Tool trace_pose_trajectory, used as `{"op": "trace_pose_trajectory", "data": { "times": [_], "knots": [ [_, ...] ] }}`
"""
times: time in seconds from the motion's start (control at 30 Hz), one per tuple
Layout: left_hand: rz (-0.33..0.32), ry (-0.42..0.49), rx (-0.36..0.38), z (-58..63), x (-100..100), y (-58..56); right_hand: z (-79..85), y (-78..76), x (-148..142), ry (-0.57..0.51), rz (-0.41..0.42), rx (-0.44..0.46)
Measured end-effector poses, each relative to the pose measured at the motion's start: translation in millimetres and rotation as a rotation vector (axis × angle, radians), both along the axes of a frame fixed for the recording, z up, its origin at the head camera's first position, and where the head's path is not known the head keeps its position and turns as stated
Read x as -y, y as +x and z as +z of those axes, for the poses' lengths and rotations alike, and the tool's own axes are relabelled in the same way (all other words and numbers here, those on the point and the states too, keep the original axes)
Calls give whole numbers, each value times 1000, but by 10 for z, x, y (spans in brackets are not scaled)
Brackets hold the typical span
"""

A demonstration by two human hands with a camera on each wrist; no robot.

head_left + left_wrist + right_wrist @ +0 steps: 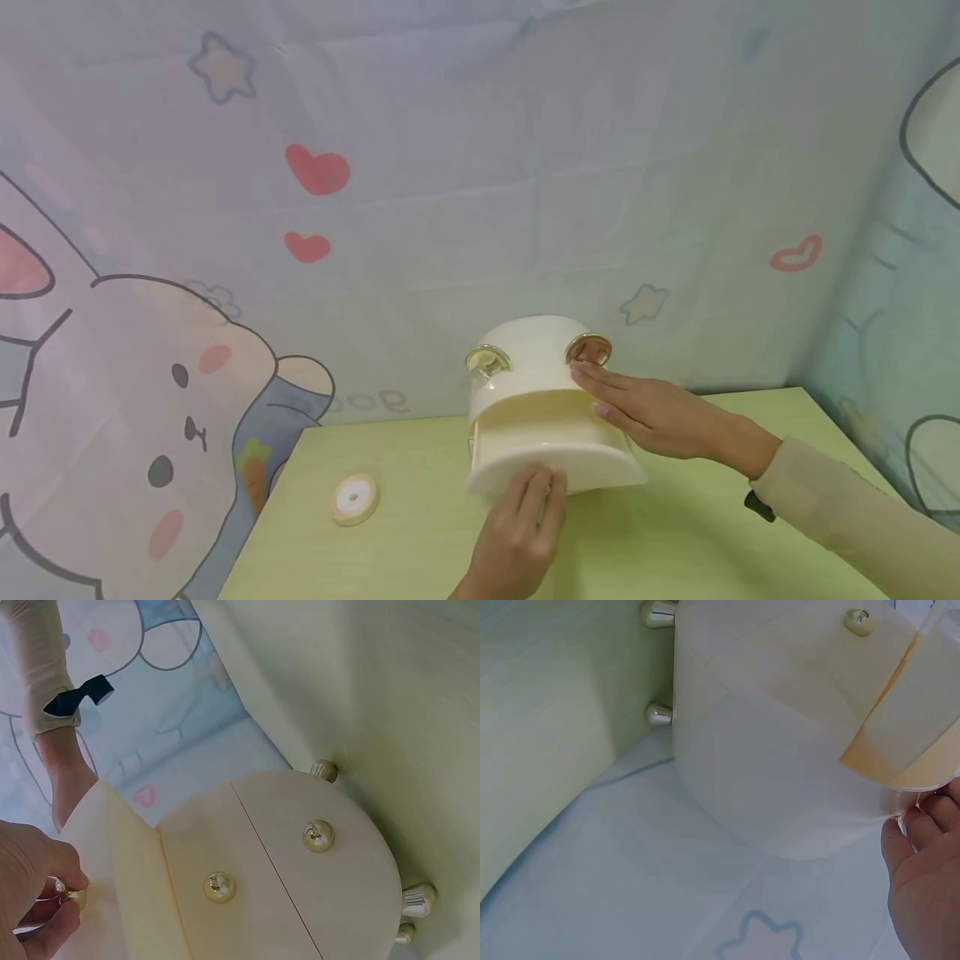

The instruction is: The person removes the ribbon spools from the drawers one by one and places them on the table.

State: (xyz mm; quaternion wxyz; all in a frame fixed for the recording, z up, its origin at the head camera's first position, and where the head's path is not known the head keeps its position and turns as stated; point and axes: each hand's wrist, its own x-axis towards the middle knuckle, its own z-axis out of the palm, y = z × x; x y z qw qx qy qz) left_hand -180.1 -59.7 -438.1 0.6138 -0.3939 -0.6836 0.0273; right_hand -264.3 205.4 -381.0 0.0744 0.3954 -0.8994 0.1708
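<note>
A white, round-fronted drawer box (538, 354) with gold ear-like discs (489, 360) on top stands on the table. Its top drawer (600, 468) is pulled out, and the hollow inside shows. My left hand (517, 529) pinches the gold knob (75, 897) of that drawer between thumb and fingers. Two lower drawer fronts, each with a gold knob (220, 887), are closed in the left wrist view. My right hand (667, 417), its fingers extended, rests against the upper right of the box by the right gold disc (588, 350).
A roll of pale ribbon (365, 493) lies on the green table (420, 450) to the left of the box. Short gold feet (418, 899) stick out from the box's underside. Behind the table hangs a cartoon-printed cloth (450, 217).
</note>
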Motion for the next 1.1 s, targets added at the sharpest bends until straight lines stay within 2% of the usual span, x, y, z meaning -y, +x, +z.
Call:
{"op": "trace_pose_trajectory", "data": {
  "times": [0.27,0.5,0.77,1.1],
  "knots": [
    [-4,51,109,-36,-35,-25,-25,-1,0,5,14,-43],
    [19,86,126,-7,-72,-90,-9,-4,6,-4,9,-30],
    [13,141,195,-10,-104,-180,-35,-3,13,-6,6,-52],
    [31,163,214,-17,-118,-268,-39,-2,20,-18,-5,-25]
  ]
}}
